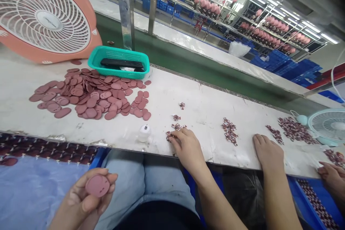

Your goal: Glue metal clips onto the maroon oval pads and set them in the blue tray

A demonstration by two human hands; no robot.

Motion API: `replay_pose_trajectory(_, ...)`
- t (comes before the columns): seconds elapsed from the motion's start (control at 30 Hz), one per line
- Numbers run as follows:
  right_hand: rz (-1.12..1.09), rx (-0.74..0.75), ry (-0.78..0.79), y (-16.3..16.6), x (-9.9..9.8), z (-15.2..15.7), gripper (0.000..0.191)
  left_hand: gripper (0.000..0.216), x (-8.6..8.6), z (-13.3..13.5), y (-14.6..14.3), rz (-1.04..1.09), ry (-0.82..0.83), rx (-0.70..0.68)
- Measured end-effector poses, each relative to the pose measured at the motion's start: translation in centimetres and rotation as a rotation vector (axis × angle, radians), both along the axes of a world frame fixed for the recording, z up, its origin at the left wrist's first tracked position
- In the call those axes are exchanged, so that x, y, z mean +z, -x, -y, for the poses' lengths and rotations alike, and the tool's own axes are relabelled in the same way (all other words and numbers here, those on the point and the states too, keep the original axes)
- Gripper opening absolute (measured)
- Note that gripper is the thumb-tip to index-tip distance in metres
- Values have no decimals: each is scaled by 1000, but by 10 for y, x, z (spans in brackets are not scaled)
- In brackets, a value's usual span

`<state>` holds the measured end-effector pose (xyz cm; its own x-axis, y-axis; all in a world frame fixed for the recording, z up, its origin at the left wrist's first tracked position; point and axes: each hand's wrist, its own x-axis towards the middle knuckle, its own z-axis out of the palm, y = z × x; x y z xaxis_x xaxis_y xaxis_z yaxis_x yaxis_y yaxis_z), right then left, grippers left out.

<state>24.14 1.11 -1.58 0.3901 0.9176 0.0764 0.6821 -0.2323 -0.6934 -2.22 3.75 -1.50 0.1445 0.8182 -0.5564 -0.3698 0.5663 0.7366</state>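
A long white bench [205, 93] runs across the view, and a large coral-and-white plastic fan [44, 16] stands tilted at its far left corner. Just right of the fan, a teal plastic mesh basket [115, 74] sits along the far edge, with a flat black object [118, 63] lying in it. A broad heap of flat mauve-pink rounded discs [91, 95] covers the left part of the bench, touching the front of the basket. A small white squeeze bottle [143, 133] stands near the front edge, just right of the heap. Small clusters of tiny printed red-and-white pieces [229, 131] lie in a scattered row along the right half of the bench.

Below the bench, the left hand [78, 197] is curled and closed around one mauve-pink disc [97, 185], gripping it between thumb and fingers above the lap. The right hand [187, 149] rests at the front edge, its fingers [172, 137] slightly curved and touching a cluster of tiny pieces; whether it has hold of any, I cannot tell. A co-worker's hand [268, 152] lies flat on the bench further right.
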Motion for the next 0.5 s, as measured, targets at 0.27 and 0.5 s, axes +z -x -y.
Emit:
replay_pose_trajectory(0.27, -626, 217, -97, 34, 28, 20, 19, 54, 4, 14, -15, 85, 57, -84)
replay_pose_trajectory(0.5, -543, 418, -189, 68, 51, 24, 11, 46, 3, 14, -19, 215, 26, -270)
